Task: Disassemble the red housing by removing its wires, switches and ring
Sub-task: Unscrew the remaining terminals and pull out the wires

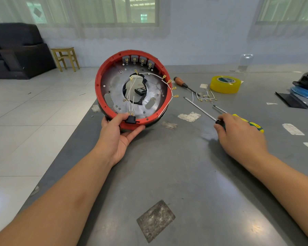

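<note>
My left hand (120,132) grips the near rim of the round red housing (100,80), tilted up so its inside faces me. Several grey switches (138,61) line its far inner wall. White wires (155,75) with brass terminals hang loose across the metal plate and over the right rim; some run to a black connector (131,119) by my thumb. A black ring (163,115) shows under the red rim. My right hand (238,134) lies on the table and holds a yellow-green screwdriver (201,109), whose long shaft points up-left.
On the grey table lie a wooden-handled screwdriver (184,85), short detached wires (207,97), a thin green-tipped tool (220,108), a yellow tape roll (225,84) and black and blue parts (306,89) at the right edge. The table's left edge drops to a tiled floor.
</note>
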Demonstrator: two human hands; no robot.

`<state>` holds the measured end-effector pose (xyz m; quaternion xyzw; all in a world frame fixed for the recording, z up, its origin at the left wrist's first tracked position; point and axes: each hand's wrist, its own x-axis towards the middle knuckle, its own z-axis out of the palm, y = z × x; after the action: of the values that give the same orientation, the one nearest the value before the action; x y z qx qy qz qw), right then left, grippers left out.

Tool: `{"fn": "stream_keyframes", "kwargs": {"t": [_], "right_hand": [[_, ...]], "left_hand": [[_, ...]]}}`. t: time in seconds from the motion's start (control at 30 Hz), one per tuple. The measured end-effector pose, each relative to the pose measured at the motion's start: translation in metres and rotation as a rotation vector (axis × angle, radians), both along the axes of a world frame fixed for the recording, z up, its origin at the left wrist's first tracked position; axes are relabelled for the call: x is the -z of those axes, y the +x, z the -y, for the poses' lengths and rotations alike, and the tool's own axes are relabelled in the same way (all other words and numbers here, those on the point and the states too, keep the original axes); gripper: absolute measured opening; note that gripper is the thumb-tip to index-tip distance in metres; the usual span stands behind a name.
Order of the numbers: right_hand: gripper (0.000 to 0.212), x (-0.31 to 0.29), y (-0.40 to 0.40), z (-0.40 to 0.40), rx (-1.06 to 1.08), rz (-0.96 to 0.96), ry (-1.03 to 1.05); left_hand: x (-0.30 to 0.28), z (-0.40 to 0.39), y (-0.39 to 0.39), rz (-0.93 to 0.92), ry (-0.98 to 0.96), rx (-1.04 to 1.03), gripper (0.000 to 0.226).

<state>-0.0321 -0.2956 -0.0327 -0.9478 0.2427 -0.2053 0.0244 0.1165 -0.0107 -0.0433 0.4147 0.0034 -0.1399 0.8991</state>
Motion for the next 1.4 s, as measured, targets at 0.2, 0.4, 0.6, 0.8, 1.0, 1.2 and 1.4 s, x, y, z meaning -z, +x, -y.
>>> {"fn": "stream_keyframes", "kwargs": {"t": [0.2, 0.4, 0.6, 0.8, 1.0, 1.2, 1.4], "right_hand": [[0.024, 0.003, 0.001, 0.005, 0.033, -0.054, -0.206], [0.030, 0.008, 0.003, 0.008, 0.039, -0.119, -0.261], [0.064, 0.008, 0.007, -0.016, -0.087, 0.125, -0.253], [0.072, 0.010, 0.038, -0.070, -0.299, 0.526, 0.709], [0.081, 0.005, 0.070, -0.092, -0.294, 0.652, 1.173], [0.032, 0.006, 0.074, -0.087, -0.218, 0.687, 1.098], [0.039, 0.008, 0.068, -0.083, -0.180, 0.636, 0.932]], "left_hand": [[0.002, 0.000, 0.001, 0.025, 0.021, 0.017, 0.054], [0.004, 0.001, 0.002, 0.059, 0.066, 0.034, 0.053], [0.005, 0.003, -0.001, 0.117, 0.132, 0.066, 0.052], [0.004, 0.005, -0.004, 0.144, 0.161, 0.101, 0.064], [0.004, 0.005, -0.006, 0.165, 0.186, 0.133, 0.069], [-0.001, 0.010, -0.011, 0.242, 0.377, 0.070, 0.061], [0.005, 0.012, -0.016, 0.602, 0.938, -0.194, 0.086]]}}
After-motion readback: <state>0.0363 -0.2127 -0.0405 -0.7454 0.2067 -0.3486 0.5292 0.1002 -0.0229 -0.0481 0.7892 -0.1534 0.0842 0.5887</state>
